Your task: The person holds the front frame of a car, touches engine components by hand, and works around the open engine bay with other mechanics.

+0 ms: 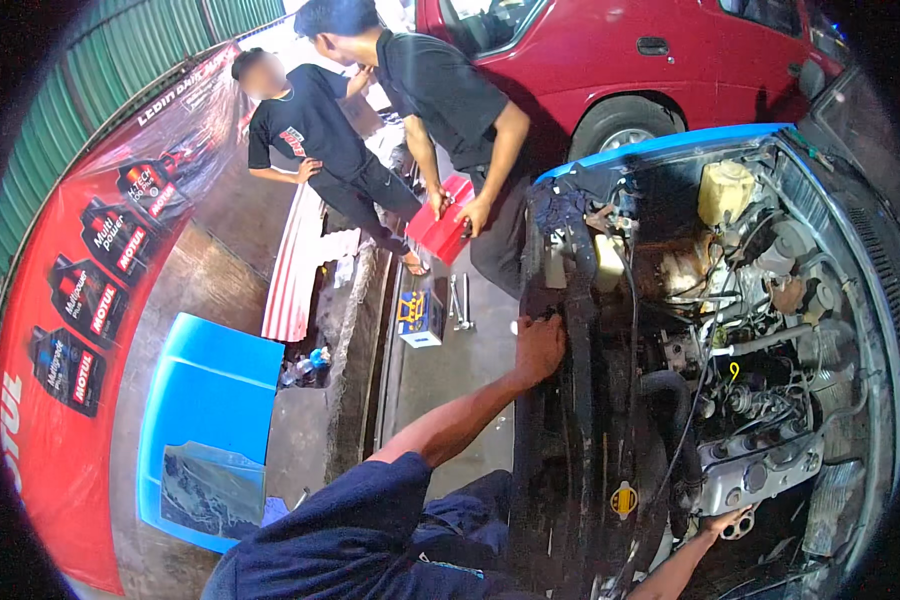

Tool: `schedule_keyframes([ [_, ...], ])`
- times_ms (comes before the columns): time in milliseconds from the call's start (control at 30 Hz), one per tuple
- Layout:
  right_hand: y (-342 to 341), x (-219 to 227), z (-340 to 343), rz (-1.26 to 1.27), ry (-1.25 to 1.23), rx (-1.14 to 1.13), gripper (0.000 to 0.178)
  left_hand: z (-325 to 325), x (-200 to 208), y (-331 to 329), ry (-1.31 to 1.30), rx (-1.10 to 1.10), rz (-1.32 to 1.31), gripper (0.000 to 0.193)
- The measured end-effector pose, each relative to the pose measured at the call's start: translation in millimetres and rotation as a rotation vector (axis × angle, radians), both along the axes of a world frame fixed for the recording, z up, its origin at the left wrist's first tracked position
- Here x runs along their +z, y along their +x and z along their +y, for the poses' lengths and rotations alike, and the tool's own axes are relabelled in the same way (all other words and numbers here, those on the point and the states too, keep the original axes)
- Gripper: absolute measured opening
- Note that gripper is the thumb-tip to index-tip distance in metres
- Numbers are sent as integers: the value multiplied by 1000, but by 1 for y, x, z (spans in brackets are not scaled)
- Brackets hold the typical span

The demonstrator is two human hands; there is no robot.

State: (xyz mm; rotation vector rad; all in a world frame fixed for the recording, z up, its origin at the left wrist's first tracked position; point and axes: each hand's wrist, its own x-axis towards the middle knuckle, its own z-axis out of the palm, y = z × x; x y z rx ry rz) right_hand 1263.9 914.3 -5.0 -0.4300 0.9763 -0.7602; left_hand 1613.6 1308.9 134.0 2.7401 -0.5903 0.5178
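My left hand [541,346] rests at the dark front edge of the engine bay [582,420], its fingers curled. A small whitish spot shows beside its thumb; I cannot tell whether it is in the hand. Lower right, my right hand [720,524] reaches in next to the silver valve cover [755,478]. Its fingers close on a metal part with round holes [738,524], only partly visible. A yellow cap [623,500] lies between my two arms. Beyond it, hoses and cables cross the engine, and a yellow loop [734,371] stands up among them.
A person in black [450,110] holds a red box [442,222]; another person [310,130] stands beyond. On the floor are a blue-and-yellow box [420,318], wrenches [458,303] and a blue panel [215,375]. A red car [610,60] stands behind the engine bay.
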Motion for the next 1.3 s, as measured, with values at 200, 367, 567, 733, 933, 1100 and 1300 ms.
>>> schedule_keyframes([
  [200,-39,-38,-37,-97,58,122,82,-20,4,2,-3,-37,84,19],
  [367,-8,-28,-23,-70,124,119,79,-3,2,3,-11,12,6,15],
  [567,-21,-63,-25,-23,26,-14,77,-7,4,-3,-91,-22,93,14],
  [733,-52,-111,-57,-160,-86,-43,75,-10,-3,5,-225,-102,122,11],
  [933,-76,-61,-23,240,-98,-253,59,-26,-16,7,-273,-114,112,11],
  [1100,-85,43,25,-104,131,-259,59,12,-23,33,80,-66,23,24],
  [1300,-122,130,66,-308,24,-129,39,-2,-25,24,15,-94,127,26],
])
